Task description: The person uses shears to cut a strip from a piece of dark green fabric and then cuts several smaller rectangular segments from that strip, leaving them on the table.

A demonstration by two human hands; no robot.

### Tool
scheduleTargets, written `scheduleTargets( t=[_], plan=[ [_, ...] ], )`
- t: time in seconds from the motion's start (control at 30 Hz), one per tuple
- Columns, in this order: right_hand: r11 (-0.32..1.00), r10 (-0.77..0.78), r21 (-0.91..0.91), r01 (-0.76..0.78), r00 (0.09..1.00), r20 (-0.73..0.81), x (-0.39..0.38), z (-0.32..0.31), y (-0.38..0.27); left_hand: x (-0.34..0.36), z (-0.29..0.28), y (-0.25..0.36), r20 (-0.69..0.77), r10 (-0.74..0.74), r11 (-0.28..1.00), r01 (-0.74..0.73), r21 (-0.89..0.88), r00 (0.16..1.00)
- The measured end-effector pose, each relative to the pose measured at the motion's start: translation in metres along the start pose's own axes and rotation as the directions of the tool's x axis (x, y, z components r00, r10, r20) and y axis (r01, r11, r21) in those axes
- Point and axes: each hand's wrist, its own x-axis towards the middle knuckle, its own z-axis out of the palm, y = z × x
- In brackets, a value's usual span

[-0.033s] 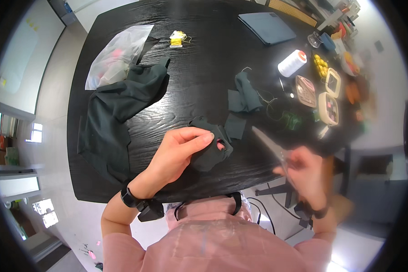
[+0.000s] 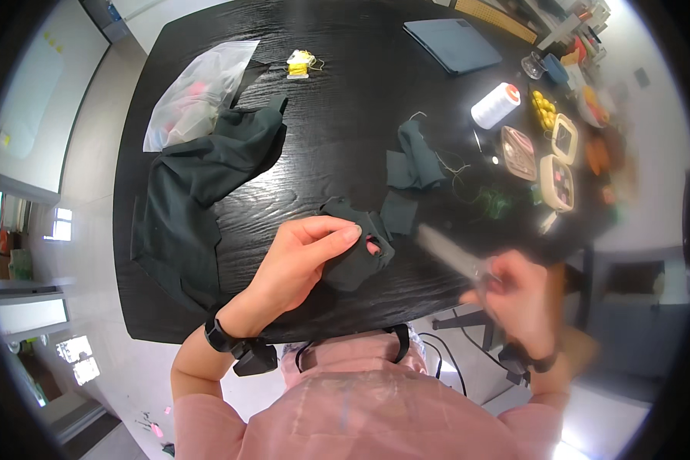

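My left hand (image 2: 305,253) pinches a small piece of dark green fabric (image 2: 353,264) near the table's front edge. A fingertip shows through a hole in that fabric. To its right, my right hand (image 2: 516,290) grips a pair of scissors (image 2: 454,253), blurred by motion, with the blades pointing up and left, apart from the fabric. Just beyond the held piece lie a small square scrap of green cloth (image 2: 399,212) and a rolled piece of the same cloth (image 2: 418,159) with a loose thread. A larger dark green cloth (image 2: 180,203) is spread at the left.
On the black table (image 2: 345,100) are a translucent zip bag (image 2: 199,96), a card of yellow thread (image 2: 299,65), a blue-grey tablet case (image 2: 452,46) and a white thread spool (image 2: 496,106). At the right lie a pink case (image 2: 518,153), an open sewing box (image 2: 556,184) and tangled green thread (image 2: 492,203).
The scissors have shifted slightly, their blade tips moving a little left toward the held fabric. My left hand and the fabric stay about where they were.
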Motion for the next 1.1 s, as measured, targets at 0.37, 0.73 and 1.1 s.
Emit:
scheduleTargets(
  t=[0.37, 0.73, 1.1],
  plan=[
    [0.921, -0.342, -0.156, 0.357, 0.933, 0.116, 0.024, -0.025, -0.033, -0.009, 0.007, 0.007, -0.018, 0.076, 0.977, -0.071, 0.203, 0.997],
    [0.855, -0.412, -0.252, 0.454, 0.888, 0.202, 0.035, -0.031, -0.043, -0.01, 0.001, 0.002, 0.027, 0.205, 0.945, -0.205, 0.256, 0.978],
    [0.864, -0.408, -0.258, 0.433, 0.901, 0.146, 0.034, -0.034, -0.043, -0.009, 0.006, 0.008, -0.002, 0.021, 1.0, -0.021, 0.017, 1.0]
  ],
)
